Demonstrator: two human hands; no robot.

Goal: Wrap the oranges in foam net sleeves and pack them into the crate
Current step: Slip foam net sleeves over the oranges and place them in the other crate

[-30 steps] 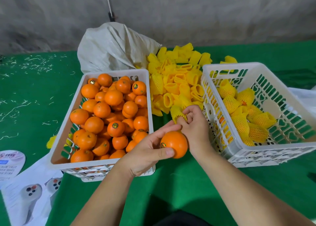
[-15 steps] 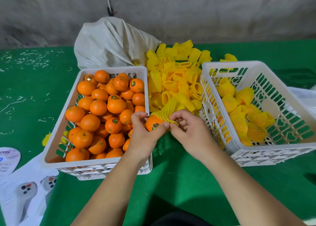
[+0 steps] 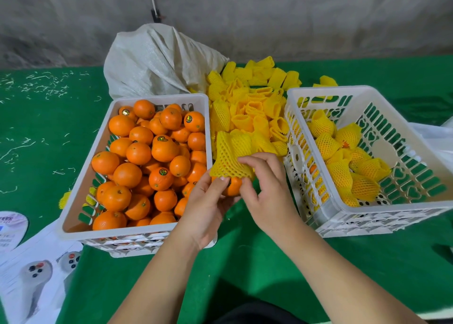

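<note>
The left hand cups an orange from below and from the left, its fingers curled around the fruit and its fingertips reaching the lower edge of a yellow foam net sleeve. The right hand comes in from the right, thumb and forefinger pinching the same sleeve at its lower right edge, the other fingers bent loosely beside it. The sleeve is stretched open over the top of the orange and covers only its upper part; the lower half of the fruit shows bare orange between the two hands. The rest of the sleeve stands up and leans left, toward the pile behind it.

All this is held above the green counter, in the gap between two white plastic crates. The left crate is heaped with unwrapped oranges, several with small round stickers. The right crate holds a loose layer of wrapped oranges in yellow netting. Between and behind the crates lies a pile of empty sleeves, spilling from a white woven sack. Printed papers lie at the near left corner of the counter.
</note>
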